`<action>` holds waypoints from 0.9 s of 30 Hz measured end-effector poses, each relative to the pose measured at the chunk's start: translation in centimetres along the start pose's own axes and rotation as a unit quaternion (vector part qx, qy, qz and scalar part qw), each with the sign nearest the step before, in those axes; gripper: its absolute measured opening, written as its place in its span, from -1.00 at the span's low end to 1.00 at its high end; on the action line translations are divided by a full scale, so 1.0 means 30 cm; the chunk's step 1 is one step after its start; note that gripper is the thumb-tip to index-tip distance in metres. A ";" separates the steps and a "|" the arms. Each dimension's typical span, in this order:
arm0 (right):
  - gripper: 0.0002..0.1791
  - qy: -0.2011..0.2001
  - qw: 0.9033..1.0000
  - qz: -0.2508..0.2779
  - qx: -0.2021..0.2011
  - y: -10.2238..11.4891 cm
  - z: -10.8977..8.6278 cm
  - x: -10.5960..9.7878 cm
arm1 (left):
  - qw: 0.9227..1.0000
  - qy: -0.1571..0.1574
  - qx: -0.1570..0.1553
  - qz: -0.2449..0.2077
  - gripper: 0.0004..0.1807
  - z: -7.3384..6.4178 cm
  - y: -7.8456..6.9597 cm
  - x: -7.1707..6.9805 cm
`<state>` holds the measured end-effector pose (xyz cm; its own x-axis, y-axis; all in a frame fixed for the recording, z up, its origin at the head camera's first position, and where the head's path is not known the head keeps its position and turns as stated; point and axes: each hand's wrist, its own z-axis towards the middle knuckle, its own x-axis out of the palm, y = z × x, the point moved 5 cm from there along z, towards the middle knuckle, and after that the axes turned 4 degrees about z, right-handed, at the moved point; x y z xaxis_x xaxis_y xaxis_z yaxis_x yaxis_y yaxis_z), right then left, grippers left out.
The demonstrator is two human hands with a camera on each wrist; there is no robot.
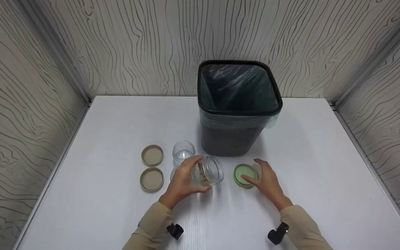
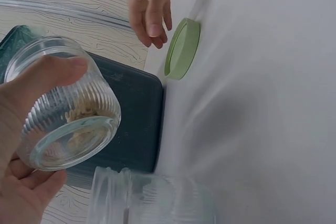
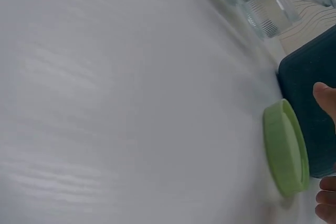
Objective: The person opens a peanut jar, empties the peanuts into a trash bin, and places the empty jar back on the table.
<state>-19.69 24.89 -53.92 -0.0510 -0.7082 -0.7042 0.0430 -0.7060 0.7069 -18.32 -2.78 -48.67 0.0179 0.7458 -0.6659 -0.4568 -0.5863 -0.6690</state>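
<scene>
My left hand [image 1: 182,182] grips a ribbed clear glass jar [image 2: 79,98], tipped on its side with its mouth toward the right. Beige pieces [image 1: 203,175] lie inside the jar; what they are is too small to tell. Over a green lid [image 1: 243,175] my right hand [image 1: 266,180] hovers with thumb and fingers spread, holding nothing. In the right wrist view the green lid [image 3: 283,150] lies on the table, apart from the fingertips [image 3: 326,198]. Behind the left hand stand two more clear jars, one [image 1: 183,151] in plain sight and the other mostly hidden.
A dark trash bin [image 1: 227,139] with a translucent green liner stands at the back, just beyond the jars and the green lid. Two tan lids, one farther [image 1: 152,155] and one nearer [image 1: 151,179], lie left of the jars. Patterned walls [image 1: 172,45] enclose the white table [image 1: 109,208].
</scene>
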 end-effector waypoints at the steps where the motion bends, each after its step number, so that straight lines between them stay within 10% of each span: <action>1: -0.17 -0.008 1.000 0.008 -0.003 0.008 0.006 -0.015 | 1.000 -0.003 0.004 0.002 -0.05 0.001 -0.001 -0.001; 14: -0.59 -0.121 0.987 0.091 -0.057 0.101 0.045 -0.190 | 1.000 -0.013 0.018 0.015 -0.05 0.007 -0.004 -0.005; 27: -0.67 -0.131 0.975 0.167 -0.063 0.174 0.080 -0.291 | 0.999 -0.011 0.027 0.029 -0.05 0.019 -0.019 -0.010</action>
<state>-21.42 27.41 -43.91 -0.2660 -0.8848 -0.3826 0.2223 -0.4425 0.8688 -18.56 -2.49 -47.91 -0.0291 0.7181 -0.6953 -0.5041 -0.6112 -0.6101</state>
